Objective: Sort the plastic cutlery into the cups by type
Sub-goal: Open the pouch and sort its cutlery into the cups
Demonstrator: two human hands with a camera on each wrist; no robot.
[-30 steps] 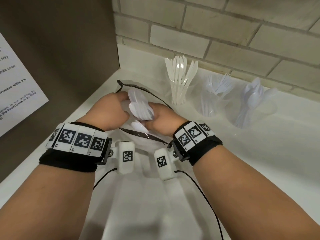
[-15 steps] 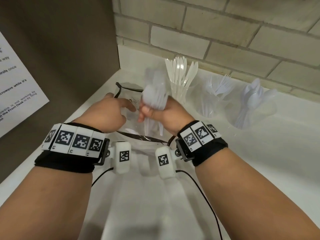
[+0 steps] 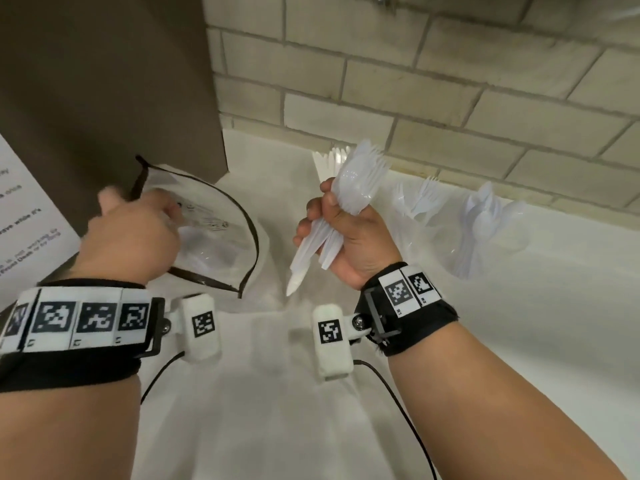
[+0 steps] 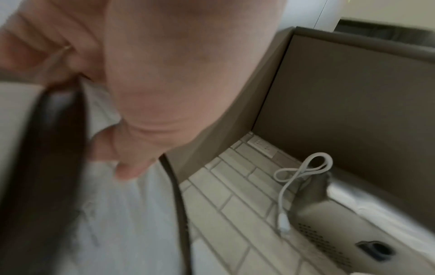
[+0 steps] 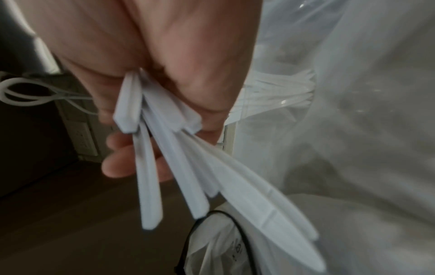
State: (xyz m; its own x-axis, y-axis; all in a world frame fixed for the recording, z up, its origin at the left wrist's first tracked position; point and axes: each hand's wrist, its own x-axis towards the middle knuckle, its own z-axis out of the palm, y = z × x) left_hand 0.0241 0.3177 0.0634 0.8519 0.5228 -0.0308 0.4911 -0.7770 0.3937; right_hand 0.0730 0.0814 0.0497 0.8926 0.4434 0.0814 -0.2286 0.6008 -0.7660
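My right hand grips a bundle of white plastic cutlery above the counter, spoon bowls and fork tines up, a knife tip pointing down. The bundle's handles fan out below my fist in the right wrist view. My left hand holds the black-rimmed mouth of a clear plastic bag, and its fingers curl round the bag's rim. Three clear cups stand by the wall: a knife cup mostly hidden behind the bundle, a fork cup and a spoon cup.
A brown panel with a paper notice closes the left side. A brick wall runs behind the cups. The white counter stretches right and toward me. A looped white cable lies by a grey appliance.
My right hand lifted the cutlery bundle out of the bag and carried it up and to the right. My left hand pulled the bag's mouth to the left.
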